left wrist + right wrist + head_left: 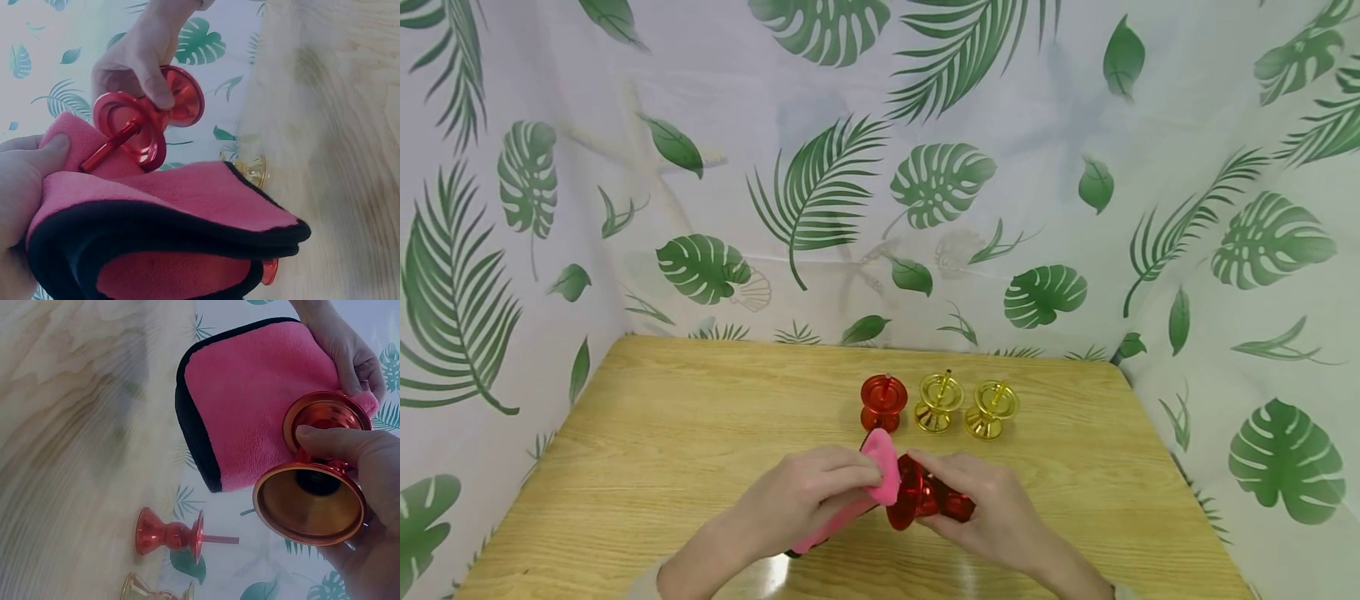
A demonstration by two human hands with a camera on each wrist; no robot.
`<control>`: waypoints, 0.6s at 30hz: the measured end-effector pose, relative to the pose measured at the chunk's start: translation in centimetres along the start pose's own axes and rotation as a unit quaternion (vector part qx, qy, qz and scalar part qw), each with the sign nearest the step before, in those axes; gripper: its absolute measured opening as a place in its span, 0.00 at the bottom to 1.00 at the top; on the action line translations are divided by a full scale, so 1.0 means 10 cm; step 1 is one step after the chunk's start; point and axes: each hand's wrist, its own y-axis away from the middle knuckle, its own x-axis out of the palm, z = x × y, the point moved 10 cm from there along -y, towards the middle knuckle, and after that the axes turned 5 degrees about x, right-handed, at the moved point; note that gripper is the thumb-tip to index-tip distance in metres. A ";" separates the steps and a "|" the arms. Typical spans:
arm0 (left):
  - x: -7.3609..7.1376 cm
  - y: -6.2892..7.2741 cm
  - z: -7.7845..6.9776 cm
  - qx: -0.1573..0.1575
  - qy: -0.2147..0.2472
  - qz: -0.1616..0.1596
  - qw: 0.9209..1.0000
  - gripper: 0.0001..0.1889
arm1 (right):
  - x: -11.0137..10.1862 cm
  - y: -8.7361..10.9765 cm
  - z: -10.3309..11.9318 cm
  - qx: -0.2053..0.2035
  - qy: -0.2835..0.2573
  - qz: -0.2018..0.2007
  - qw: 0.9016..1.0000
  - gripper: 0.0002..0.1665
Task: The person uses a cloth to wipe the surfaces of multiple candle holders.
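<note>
A red metallic candle holder with a dish and a spike lies tipped sideways in my right hand, gripped round its narrow waist. My left hand pinches a folded pink cloth with black edging. In the left wrist view, the holder's spike points toward the cloth and lies against the pinched-up part. The right wrist view shows the holder's hollow base facing the camera, with the thumb across its middle. Most of the cloth hangs below the left hand.
Behind the hands, another red candle holder stands upright on the wooden table. To its right stand two gold candle holders, one nearer and one farther along. A leaf-patterned curtain encloses the table's back and sides.
</note>
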 end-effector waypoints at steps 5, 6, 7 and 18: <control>-0.07 0.01 0.00 0.003 -0.012 -0.013 1.000 0.20 | -0.01 0.02 -0.06 0.018 0.002 0.008 1.000 0.45; -0.07 0.00 -0.01 0.008 -0.012 -0.017 1.000 0.21 | -0.01 0.02 -0.07 0.019 0.002 0.010 1.000 0.45; -0.07 -0.01 -0.02 0.017 -0.013 -0.021 1.000 0.21 | 0.00 0.02 -0.07 0.020 0.000 0.012 1.000 0.44; 0.12 -0.11 -0.05 0.029 -0.001 -0.017 0.999 0.19 | 0.07 0.00 -0.04 0.008 -0.009 0.019 1.000 0.47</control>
